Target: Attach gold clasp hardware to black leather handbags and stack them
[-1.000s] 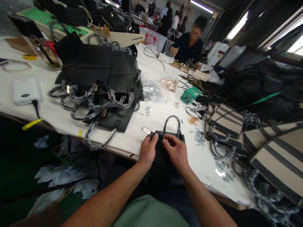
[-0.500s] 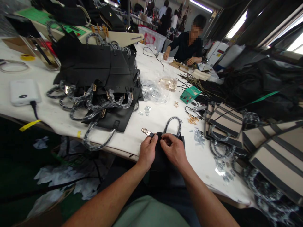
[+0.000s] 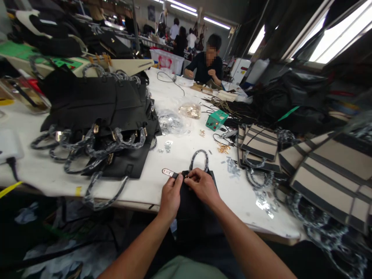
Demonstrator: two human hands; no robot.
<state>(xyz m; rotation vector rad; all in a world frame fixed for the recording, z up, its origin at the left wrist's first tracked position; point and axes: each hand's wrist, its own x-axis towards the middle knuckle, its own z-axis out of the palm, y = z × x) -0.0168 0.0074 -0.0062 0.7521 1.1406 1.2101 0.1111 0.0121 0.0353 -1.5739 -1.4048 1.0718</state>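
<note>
A black bag (image 3: 190, 217) with a plastic-wrapped handle (image 3: 199, 153) hangs over the table's front edge. My left hand (image 3: 171, 195) pinches the bag's top edge beside a black strap. A metal plate (image 3: 168, 172) sits on the strap end, which points left over the table. My right hand (image 3: 201, 186) is closed at the same edge, fingertips pressed together near a small shiny piece at the strap's base; whatever they grip is too small to name.
Stacked black bags (image 3: 95, 100) lie left. Beige striped bags (image 3: 328, 186) stand at right, near gold pieces (image 3: 223, 148) and metal plates (image 3: 232, 166). A green box (image 3: 216, 120) sits farther back. A person (image 3: 206, 66) sits across the white table (image 3: 186, 145).
The view has turned right and tilted up, so most things sit farther left and lower. The person across has raised a hand. My hands keep nearly the same hold on the bag.
</note>
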